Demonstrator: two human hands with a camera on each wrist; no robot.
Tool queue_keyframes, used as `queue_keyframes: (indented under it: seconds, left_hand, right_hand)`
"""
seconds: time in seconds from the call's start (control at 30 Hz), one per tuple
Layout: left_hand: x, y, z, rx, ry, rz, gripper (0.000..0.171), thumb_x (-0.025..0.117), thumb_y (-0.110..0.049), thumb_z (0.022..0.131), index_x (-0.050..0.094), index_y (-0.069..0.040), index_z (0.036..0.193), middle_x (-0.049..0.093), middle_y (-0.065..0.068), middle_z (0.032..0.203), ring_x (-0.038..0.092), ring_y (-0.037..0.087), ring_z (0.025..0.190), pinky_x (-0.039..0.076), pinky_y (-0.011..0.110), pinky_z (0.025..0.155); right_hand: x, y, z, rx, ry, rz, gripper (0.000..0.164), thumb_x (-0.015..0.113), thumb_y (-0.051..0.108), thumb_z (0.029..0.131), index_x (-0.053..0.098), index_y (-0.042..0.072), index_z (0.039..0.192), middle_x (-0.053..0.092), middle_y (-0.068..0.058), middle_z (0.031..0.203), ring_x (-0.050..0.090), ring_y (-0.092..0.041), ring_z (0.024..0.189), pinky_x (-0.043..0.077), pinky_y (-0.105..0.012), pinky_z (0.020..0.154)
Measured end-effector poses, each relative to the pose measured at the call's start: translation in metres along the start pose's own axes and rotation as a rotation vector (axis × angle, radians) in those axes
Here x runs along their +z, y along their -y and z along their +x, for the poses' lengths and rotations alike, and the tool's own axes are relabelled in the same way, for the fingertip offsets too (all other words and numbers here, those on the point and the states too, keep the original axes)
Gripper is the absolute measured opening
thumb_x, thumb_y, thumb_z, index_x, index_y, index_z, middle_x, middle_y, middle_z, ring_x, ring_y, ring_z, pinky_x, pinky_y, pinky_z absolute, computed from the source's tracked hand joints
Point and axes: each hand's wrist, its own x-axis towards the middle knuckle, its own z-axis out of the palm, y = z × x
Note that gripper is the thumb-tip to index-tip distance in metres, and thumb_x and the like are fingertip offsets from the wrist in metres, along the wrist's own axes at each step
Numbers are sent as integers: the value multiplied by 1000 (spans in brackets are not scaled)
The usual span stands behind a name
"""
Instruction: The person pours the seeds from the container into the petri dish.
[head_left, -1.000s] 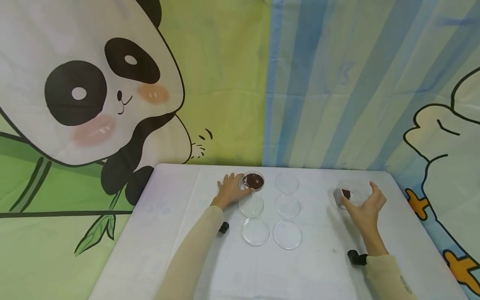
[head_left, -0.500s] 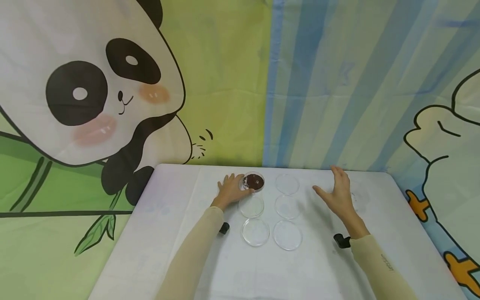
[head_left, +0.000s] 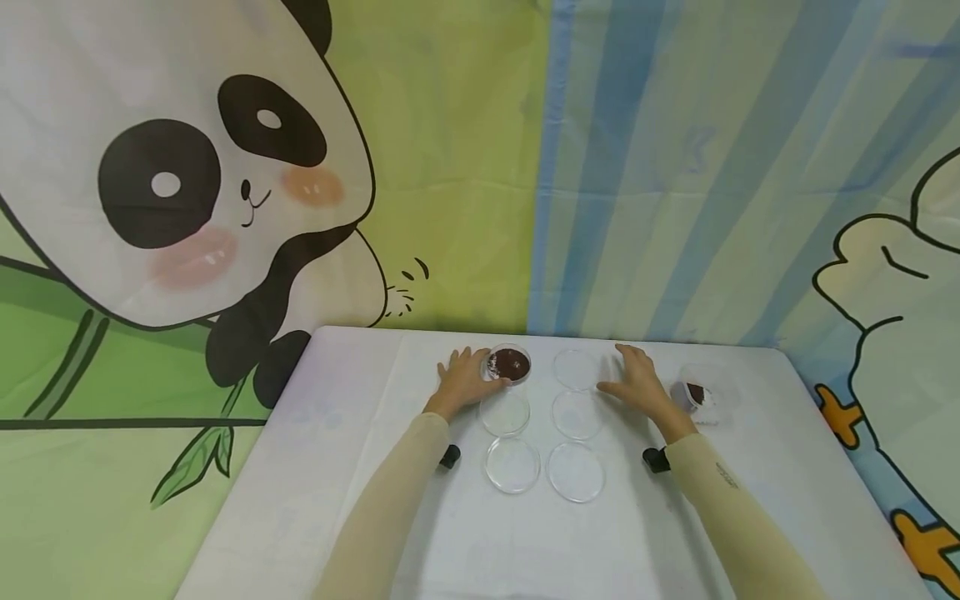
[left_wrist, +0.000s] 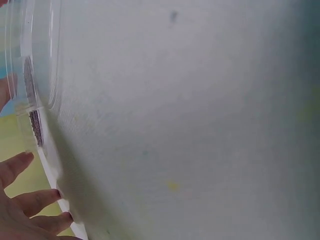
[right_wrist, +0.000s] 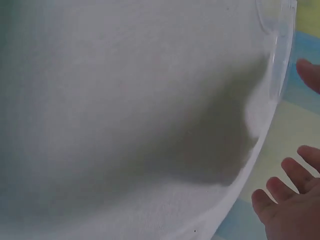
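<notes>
A clear round petri dish (head_left: 517, 379) with dark brown grainy contents and white specks stands at the back of the left column of dishes. My left hand (head_left: 462, 383) holds it at the rim, thumb in front and forefinger on the left side, other fingers spread. In the left wrist view, the dark layer (left_wrist: 36, 127) shows through the clear wall. My right hand (head_left: 636, 383), thumb and fingers apart and nothing between them, hovers right beside the back clear dish (head_left: 576, 369) and middle clear dish (head_left: 577, 415) of the right column.
A small pale container (head_left: 681, 395) with brown contents stands at the right, on or by a clear square piece (head_left: 723, 392). More clear dishes (head_left: 512, 465) lie in front on the white table (head_left: 487, 550). A printed curtain (head_left: 450, 167) hangs behind.
My right hand has let go of the small pale container and moved left to the right column of clear dishes. My left hand has stayed at the brown-filled dish.
</notes>
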Motion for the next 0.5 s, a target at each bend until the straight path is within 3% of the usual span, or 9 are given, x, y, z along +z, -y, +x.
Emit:
queue_keyframes:
  seconds: [0.5]
  left_hand:
    - [1,2,1,-1,11,33,87,66,-69,83,46,-18,150,34,22,156,21,48,145,12,73,110]
  right_hand:
    - [13,1,18,-54,81,-82,87,83,29,83,37,-14,144,30,-40,147,22,-57,136,22,-66,111]
